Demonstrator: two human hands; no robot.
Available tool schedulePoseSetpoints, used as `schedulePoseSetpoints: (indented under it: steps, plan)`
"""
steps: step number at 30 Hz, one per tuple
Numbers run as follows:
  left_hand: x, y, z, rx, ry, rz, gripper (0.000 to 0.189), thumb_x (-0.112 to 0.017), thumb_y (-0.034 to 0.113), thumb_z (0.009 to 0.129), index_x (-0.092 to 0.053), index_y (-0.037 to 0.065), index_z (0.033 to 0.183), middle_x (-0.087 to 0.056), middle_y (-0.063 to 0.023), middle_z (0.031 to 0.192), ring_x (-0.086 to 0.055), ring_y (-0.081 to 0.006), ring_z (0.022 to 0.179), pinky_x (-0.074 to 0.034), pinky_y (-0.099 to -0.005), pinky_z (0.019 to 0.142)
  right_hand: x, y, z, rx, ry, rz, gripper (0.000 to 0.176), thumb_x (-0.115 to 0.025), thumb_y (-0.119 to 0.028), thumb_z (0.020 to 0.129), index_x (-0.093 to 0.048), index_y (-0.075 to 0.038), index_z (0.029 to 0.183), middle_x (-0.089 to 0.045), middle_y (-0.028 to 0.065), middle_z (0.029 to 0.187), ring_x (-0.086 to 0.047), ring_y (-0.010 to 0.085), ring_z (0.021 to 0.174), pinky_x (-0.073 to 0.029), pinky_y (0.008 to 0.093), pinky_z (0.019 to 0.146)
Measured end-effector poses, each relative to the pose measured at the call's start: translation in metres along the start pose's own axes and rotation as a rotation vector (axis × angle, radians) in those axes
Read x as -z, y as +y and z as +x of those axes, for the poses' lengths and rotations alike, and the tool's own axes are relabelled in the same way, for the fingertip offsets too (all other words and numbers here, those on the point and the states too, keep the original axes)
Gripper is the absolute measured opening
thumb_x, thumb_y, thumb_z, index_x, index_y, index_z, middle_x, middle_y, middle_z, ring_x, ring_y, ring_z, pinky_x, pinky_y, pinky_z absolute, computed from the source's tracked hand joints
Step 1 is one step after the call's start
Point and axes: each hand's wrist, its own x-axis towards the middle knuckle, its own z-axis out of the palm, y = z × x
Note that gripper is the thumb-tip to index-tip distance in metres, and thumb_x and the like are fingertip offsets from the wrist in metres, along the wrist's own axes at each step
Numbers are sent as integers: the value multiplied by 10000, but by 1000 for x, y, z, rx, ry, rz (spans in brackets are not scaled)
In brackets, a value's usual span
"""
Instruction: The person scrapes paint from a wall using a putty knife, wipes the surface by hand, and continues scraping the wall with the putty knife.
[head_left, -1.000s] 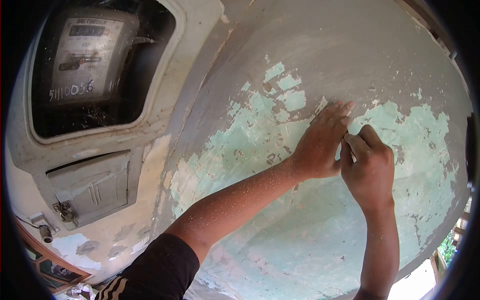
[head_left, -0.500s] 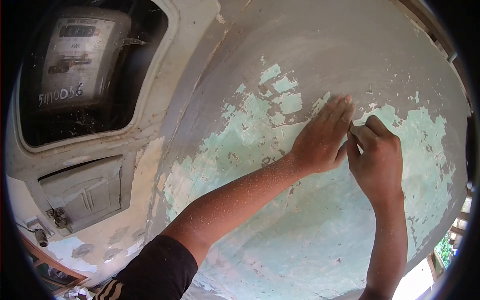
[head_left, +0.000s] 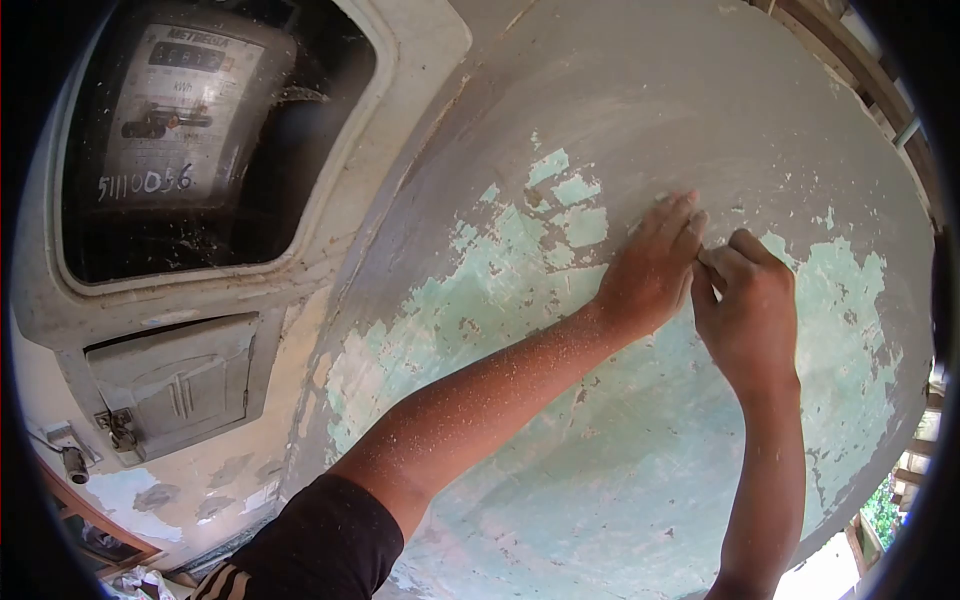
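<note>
In the head view, my left hand lies against the wall with its fingers stretched out and close together, fingertips on grey plaster. My right hand is closed just beside it, thumb and fingers pinched near the left hand's fingers. Whatever the right hand pinches is too small and hidden to name. Beneath and around both hands spreads flaking pale green paint, with bare grey wall above its ragged edge. Pale specks of dust cling to my left forearm.
An electricity meter sits behind a dark window in a casing at upper left. Below it is a small grey hatch with a padlock. Wooden beams border the wall at upper right.
The view has shifted slightly, so the meter and casing sit further right. Both hands stay close together on the wall. A green paint patch by the left fingertips no longer shows.
</note>
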Motion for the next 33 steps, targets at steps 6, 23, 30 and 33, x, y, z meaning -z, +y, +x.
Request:
schedulePoseSetpoints:
  steps: [6, 23, 30, 33]
  plan:
    - [-2, -2, 4, 51, -7, 4, 479, -612, 81, 987, -522, -105, 1419, -547, -324, 1499, -513, -483, 1431, -438, -535, 1202, 10, -6, 1, 10, -33, -41, 71, -741, 21, 821, -692, 5, 773, -625, 134, 798, -655, 348, 672, -529, 453, 626]
    - [8, 24, -4, 30, -123, 122, 580, -599, 54, 982, -444, -111, 1516, -485, -325, 1564, -429, -489, 1500, -391, -527, 1250, 11, 25, -17, 67, -21, -35, 36, -735, -28, 873, -708, -6, 862, -634, 133, 854, -672, 362, 694, -555, 472, 649]
    - [-19, 52, 17, 35, -183, 145, 544, -556, 68, 1010, -460, -119, 1512, -507, -337, 1541, -489, -495, 1457, -479, -501, 1184, 31, 57, -20, 48, -8, -84, 29, -739, -39, 870, -717, -22, 864, -628, 121, 830, -668, 348, 659, -554, 469, 630]
    - [-25, 61, 24, -15, -225, 125, 523, -558, 76, 1012, -485, -112, 1495, -543, -317, 1517, -525, -477, 1435, -534, -481, 1133, 61, 53, -22, 61, -43, -170, 20, -744, -29, 859, -726, -21, 866, -629, 118, 816, -668, 343, 660, -554, 465, 635]
